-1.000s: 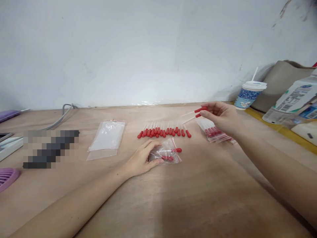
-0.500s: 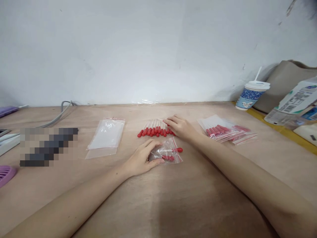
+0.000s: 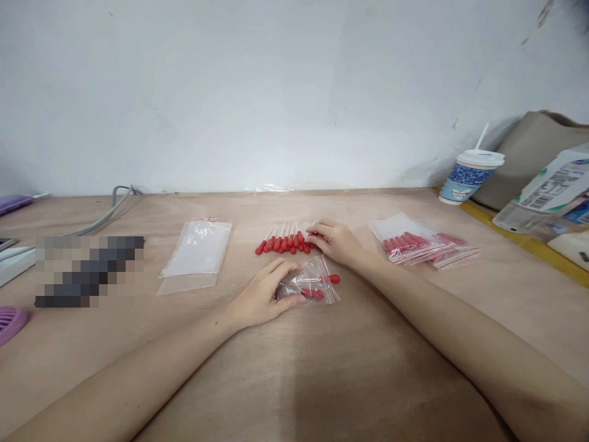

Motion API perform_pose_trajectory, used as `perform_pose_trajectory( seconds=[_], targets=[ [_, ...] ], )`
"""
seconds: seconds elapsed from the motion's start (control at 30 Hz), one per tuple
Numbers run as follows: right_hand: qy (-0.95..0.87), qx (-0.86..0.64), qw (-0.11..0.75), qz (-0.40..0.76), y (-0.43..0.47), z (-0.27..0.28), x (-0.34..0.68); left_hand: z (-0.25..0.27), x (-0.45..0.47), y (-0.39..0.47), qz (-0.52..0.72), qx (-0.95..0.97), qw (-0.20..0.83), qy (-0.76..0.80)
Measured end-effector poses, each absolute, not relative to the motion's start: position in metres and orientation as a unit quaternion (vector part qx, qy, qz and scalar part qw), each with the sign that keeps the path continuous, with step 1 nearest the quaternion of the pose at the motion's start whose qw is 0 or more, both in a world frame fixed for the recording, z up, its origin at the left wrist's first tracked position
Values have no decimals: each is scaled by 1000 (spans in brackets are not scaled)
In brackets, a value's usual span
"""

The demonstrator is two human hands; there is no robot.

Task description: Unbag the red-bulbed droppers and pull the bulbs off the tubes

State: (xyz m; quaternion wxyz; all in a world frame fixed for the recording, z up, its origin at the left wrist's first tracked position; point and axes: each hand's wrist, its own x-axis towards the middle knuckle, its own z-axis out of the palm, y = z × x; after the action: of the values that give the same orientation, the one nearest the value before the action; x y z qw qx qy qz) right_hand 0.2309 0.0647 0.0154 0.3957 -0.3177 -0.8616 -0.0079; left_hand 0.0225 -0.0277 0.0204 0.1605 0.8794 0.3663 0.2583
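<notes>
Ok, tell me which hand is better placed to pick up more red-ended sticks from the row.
Right, I'd judge: the right hand is at the right end of the red-ended sticks, while the left hand is occupied at the clear bag.

Soft, even light, seemingly from overhead, brightens the pale wall (image 3: 276, 92), while a dim shadow darkens the near tabletop (image 3: 257, 387), small glints whiten the stacked plastic bags (image 3: 196, 252), wide-angle distortion stretches the edges, and blocky pixelation (image 3: 92, 270) hides one patch at left.
</notes>
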Motion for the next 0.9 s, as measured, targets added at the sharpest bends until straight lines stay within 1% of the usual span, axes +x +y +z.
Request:
perform_pose_trajectory(
  seconds=[0.13, 0.23, 0.43, 0.53, 0.73, 0.83, 0.9],
  targets=[
    [-823, -333, 461, -2, 63, 17, 230, 20, 22, -27, 261, 880, 158, 364],
    [-815, -335, 473, -1, 63, 16, 228, 20, 22, -27, 260, 880, 160, 365],
    [-831, -350, 429, 49, 61, 15, 221, 20, 22, -28, 253, 879, 158, 373],
    [-840, -350, 410, 57, 60, 16, 224, 21, 22, -29, 255, 878, 155, 373],
    [-810, -387, 432, 85, 32, 27, 239, 22, 22, -29, 258, 880, 163, 365],
    [-814, -403, 402, 119, 8, 32, 250, 21, 22, -30, 258, 878, 164, 368],
    [-829, -384, 376, 151, -3, 32, 258, 21, 23, -30, 259, 877, 158, 374]
  ],
)
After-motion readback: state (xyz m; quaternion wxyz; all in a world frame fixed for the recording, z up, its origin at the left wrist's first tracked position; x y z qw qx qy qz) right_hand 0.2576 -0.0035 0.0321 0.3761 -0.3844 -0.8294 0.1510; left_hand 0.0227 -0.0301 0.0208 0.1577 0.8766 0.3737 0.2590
